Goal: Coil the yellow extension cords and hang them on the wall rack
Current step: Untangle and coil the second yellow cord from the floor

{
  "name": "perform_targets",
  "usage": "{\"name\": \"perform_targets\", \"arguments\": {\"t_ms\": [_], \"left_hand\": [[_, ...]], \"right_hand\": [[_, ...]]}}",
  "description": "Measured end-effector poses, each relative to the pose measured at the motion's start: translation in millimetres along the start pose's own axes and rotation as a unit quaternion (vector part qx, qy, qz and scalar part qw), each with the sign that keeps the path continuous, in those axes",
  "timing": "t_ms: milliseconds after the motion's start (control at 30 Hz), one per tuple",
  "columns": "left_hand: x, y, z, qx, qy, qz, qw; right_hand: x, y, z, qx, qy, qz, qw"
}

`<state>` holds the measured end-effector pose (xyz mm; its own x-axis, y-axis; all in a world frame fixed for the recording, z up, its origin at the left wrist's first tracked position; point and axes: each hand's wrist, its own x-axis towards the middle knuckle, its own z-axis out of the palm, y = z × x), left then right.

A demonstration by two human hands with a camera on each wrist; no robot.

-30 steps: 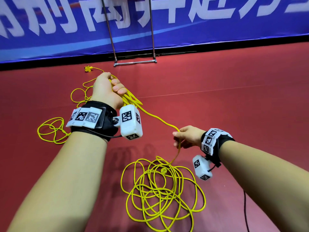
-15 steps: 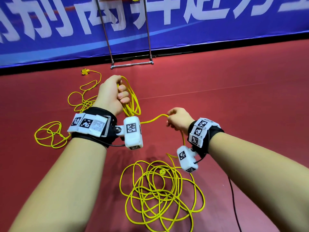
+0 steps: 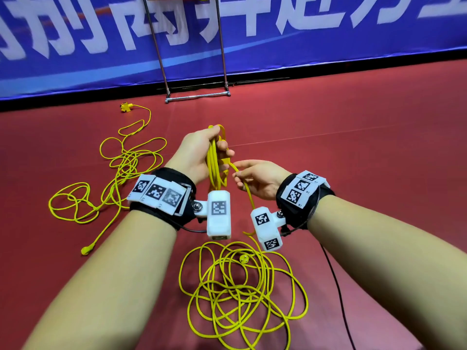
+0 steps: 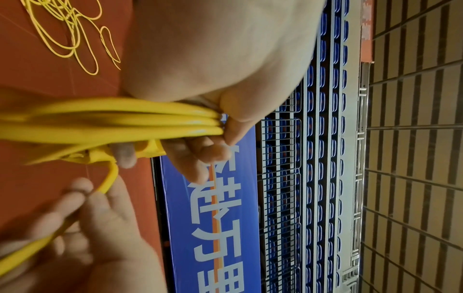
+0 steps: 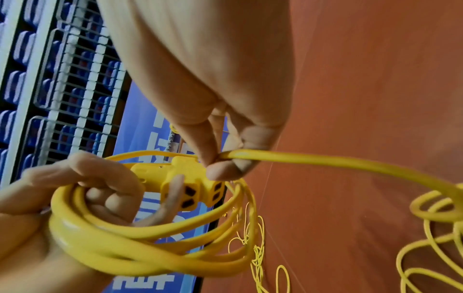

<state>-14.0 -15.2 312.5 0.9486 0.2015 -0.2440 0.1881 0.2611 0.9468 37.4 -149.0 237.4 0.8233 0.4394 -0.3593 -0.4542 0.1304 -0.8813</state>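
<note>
Coiling partly done: left hand (image 3: 199,154) grips several finished loops (image 5: 140,245) and the socket block (image 5: 180,188). Right hand (image 3: 257,179) pinches the feeding cord (image 5: 325,160) between thumb and fingertips. Most cord (image 3: 242,291) lies loose on the floor, a second cord (image 3: 118,173) lies untouched, and the rack (image 3: 194,46) awaits both.

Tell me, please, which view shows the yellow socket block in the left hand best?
The right wrist view: the socket block faces the camera, slots visible. The left wrist view shows a blurred piece beneath the coil. The head view shows it mostly hidden by fingers.

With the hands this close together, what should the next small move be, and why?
Probably lay the strand pinched by the right hand into the coil gripped by the left hand. Much of that yellow cord lies loose on the floor.
</note>
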Motion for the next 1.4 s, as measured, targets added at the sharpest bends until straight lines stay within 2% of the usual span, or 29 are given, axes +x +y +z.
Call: {"name": "perform_targets", "arguments": {"t_ms": [100,167,367,533,667,833,1033,1100,1167,1267,1400], "left_hand": [[1,-7,4,0.006,0.002,-0.005,1.000],[3,-12,5,-0.010,0.012,-0.009,1.000],[8,-19,5,-0.065,0.043,-0.021,0.997],[10,-25,2,-0.066,0.045,-0.043,0.996],[18,-29,-3,-0.088,0.050,-0.050,0.994],[24,-27,-10,-0.117,0.071,-0.008,0.991],[32,-17,-31,-0.170,0.121,0.062,0.976],[32,-10,-39,-0.172,0.125,0.068,0.975],[30,-4,-45,-0.144,0.126,0.059,0.980],[29,-4,-50,-0.076,0.126,0.016,0.989],[28,-10,-49,-0.080,0.102,-0.019,0.991]], "right_hand": [[-2,-4,2,0.025,-0.030,0.017,0.999],[-2,-7,3,0.030,-0.027,0.021,0.999],[-6,-6,5,-0.027,-0.021,0.015,0.999],[-5,-6,13,-0.037,-0.032,-0.034,0.998],[-4,-2,11,-0.042,-0.032,-0.038,0.998],[-7,1,3,-0.101,-0.078,-0.038,0.991],[-11,15,-16,-0.281,-0.143,-0.011,0.949],[-11,20,-20,-0.305,-0.136,-0.014,0.943],[-9,18,-22,-0.286,-0.105,-0.034,0.952],[-8,8,-21,-0.234,-0.046,-0.082,0.968],[-5,1,-9,-0.205,0.006,-0.124,0.971]]}}
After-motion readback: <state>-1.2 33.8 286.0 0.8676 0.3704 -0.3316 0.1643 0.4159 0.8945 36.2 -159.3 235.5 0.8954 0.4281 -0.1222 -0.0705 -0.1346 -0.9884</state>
